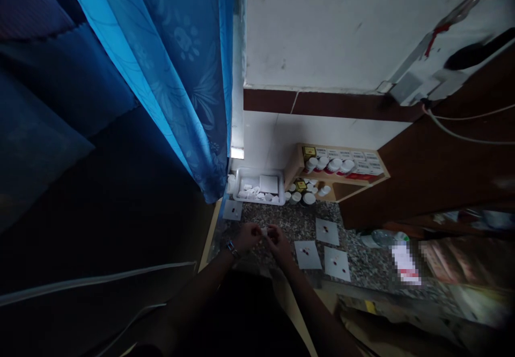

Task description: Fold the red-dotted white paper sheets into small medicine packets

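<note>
Both hands meet over the speckled stone counter (289, 215). A small piece of folded white paper (264, 232) is between them. My left hand (250, 236), with a watch on its wrist, pinches its left side. From the right, my right hand (278, 239) pinches the same paper. Whether anything lies inside the fold cannot be seen. To the right, white paper squares (314, 262) lie flat with small dark and pale pills on them. Another pill-bearing paper square (237, 215) is at the left edge of the counter.
A white plastic tray (238, 186) with folded paper packets stands behind my hands. Beside it, a wooden shelf (301, 158) carries white-capped bottles (333, 165) and boxes, with more bottles underneath. Blue curtains (181, 78) hang at left. A clear bottle (382, 238) lies on the right.
</note>
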The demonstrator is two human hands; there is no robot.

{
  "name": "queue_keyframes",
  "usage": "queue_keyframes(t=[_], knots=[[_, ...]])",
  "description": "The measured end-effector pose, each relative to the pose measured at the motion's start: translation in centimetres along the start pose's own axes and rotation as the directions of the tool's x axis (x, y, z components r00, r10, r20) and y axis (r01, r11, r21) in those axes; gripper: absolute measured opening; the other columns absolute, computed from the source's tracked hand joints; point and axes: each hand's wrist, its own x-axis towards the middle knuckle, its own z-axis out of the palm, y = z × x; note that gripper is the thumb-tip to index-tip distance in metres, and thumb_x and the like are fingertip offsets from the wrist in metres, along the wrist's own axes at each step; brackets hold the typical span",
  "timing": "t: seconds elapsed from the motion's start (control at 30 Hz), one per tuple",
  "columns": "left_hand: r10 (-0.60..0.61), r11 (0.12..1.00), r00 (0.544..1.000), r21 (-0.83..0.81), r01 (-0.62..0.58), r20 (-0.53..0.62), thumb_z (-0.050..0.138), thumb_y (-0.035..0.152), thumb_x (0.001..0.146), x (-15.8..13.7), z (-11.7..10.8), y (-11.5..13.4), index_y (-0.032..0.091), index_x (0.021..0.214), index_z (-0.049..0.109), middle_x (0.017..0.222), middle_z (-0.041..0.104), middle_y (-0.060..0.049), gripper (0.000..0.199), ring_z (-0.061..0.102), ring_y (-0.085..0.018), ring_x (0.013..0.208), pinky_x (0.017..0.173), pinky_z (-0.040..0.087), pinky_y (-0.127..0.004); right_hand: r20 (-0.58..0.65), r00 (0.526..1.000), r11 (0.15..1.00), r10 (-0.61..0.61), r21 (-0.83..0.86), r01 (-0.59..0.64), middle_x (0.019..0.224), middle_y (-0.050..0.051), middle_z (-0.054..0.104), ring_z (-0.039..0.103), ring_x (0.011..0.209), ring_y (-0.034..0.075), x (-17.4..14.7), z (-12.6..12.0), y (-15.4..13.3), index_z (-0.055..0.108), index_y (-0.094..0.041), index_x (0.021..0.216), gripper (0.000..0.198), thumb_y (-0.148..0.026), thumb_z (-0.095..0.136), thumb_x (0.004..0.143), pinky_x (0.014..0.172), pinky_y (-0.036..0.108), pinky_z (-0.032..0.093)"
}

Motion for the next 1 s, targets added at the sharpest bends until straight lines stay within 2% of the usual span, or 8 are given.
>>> queue_keyframes(t=[0.1, 0.23, 0.33, 0.43, 0.53, 0.67, 0.77, 1.0], knots=[[-0.072, 0.967, 0.997, -0.246, 0.065, -0.02, 0.069, 0.018, 0.061, 0.0, 0.5, -0.2, 0.013, 0.087, 0.056, 0.064, 0.052, 0.005, 0.03, 0.049, -0.008, 0.057, 0.054, 0.039, -0.018, -0.041, 0.992, 0.968, 0.117, 0.229, -0.104, 0.07, 0.0, 0.061, 0.058, 0.064, 0.016, 0.4, 0.2, 0.1, 0.045, -0.019, 0.113, 0.052, -0.042, 0.06, 0.069, 0.059, 0.027, 0.045], [-0.165, 0.893, 0.986, -0.427, 0.144, -0.013, 0.075, 0.018, 0.053, 0.1, 0.8, -0.4, 0.016, 0.113, 0.047, 0.065, 0.052, 0.007, 0.066, 0.051, -0.007, 0.055, 0.053, 0.042, -0.019, -0.077, 0.974, 0.919, 0.215, 0.352, -0.175, 0.055, -0.005, 0.056, 0.053, 0.051, 0.013, 0.8, 0.3, 0.1, 0.047, -0.016, 0.108, 0.055, -0.042, 0.065, 0.063, 0.051, 0.025, 0.042], [-0.301, 0.809, 0.953, -0.521, 0.273, 0.033, 0.072, 0.032, 0.059, -0.2, 0.8, -0.6, 0.014, 0.102, 0.052, 0.065, 0.055, 0.004, 0.051, 0.054, -0.009, 0.053, 0.053, 0.044, -0.022, -0.136, 0.968, 0.926, 0.209, 0.347, -0.151, 0.054, -0.005, 0.055, 0.051, 0.05, 0.012, 1.0, 0.4, 0.2, 0.048, -0.016, 0.107, 0.053, -0.041, 0.065, 0.064, 0.051, 0.024, 0.041], [-0.367, 0.783, 0.92, -0.488, 0.387, 0.141, 0.064, 0.046, 0.065, -0.7, 0.8, -0.7, 0.011, 0.077, 0.057, 0.062, 0.058, 0.001, 0.037, 0.054, -0.01, 0.052, 0.051, 0.043, -0.023, -0.166, 0.967, 0.931, 0.196, 0.342, -0.13, 0.054, -0.005, 0.054, 0.051, 0.05, 0.012, 1.1, 0.7, 0.3, 0.049, -0.016, 0.106, 0.052, -0.042, 0.064, 0.064, 0.051, 0.024, 0.041], [-0.325, 0.854, 0.938, -0.389, 0.345, 0.118, 0.062, 0.05, 0.065, -1.1, 0.8, -0.8, 0.012, 0.063, 0.055, 0.055, 0.055, 0.002, 0.039, 0.05, -0.009, 0.048, 0.048, 0.039, -0.021, -0.136, 0.969, 0.921, 0.206, 0.362, -0.145, 0.057, -0.003, 0.056, 0.052, 0.052, 0.013, 1.2, 1.1, 0.5, 0.053, -0.016, 0.102, 0.049, -0.044, 0.064, 0.064, 0.051, 0.024, 0.041], [-0.205, 0.944, 0.979, -0.268, 0.191, -0.022, 0.058, 0.052, 0.067, -1.1, 0.9, -1.1, 0.014, 0.056, 0.05, 0.047, 0.045, 0.005, 0.041, 0.045, -0.008, 0.047, 0.046, 0.033, -0.019, -0.039, 0.975, 0.922, 0.22, 0.336, -0.194, 0.06, 0.0, 0.059, 0.053, 0.054, 0.014, 1.4, 1.2, 0.7, 0.061, -0.017, 0.078, 0.037, -0.049, 0.064, 0.061, 0.051, 0.025, 0.04], [-0.164, 0.959, 0.987, -0.236, 0.159, 0.0, 0.055, 0.054, 0.069, -1.1, 1.1, -1.2, 0.014, 0.053, 0.049, 0.048, 0.045, 0.004, 0.044, 0.044, -0.009, 0.048, 0.046, 0.032, -0.019, 0.001, 0.975, 0.945, 0.221, 0.248, -0.214, 0.05, -0.002, 0.053, 0.047, 0.048, 0.012, 1.5, 1.0, 0.6, 0.056, -0.018, 0.056, 0.033, -0.05, 0.064, 0.059, 0.047, 0.024, 0.036], [-0.192, 0.953, 0.979, -0.253, 0.168, -0.073, 0.045, 0.056, 0.074, -0.9, 1.8, -1.7, 0.015, 0.056, 0.046, 0.046, 0.04, 0.006, 0.044, 0.039, -0.007, 0.042, 0.041, 0.028, -0.018, 0.052, 0.978, 0.955, 0.2, 0.215, -0.207, 0.045, -0.005, 0.047, 0.043, 0.045, 0.01, 1.6, 0.9, 0.0, 0.053, -0.018, 0.049, 0.038, -0.053, 0.066, 0.057, 0.045, 0.022, 0.033]])
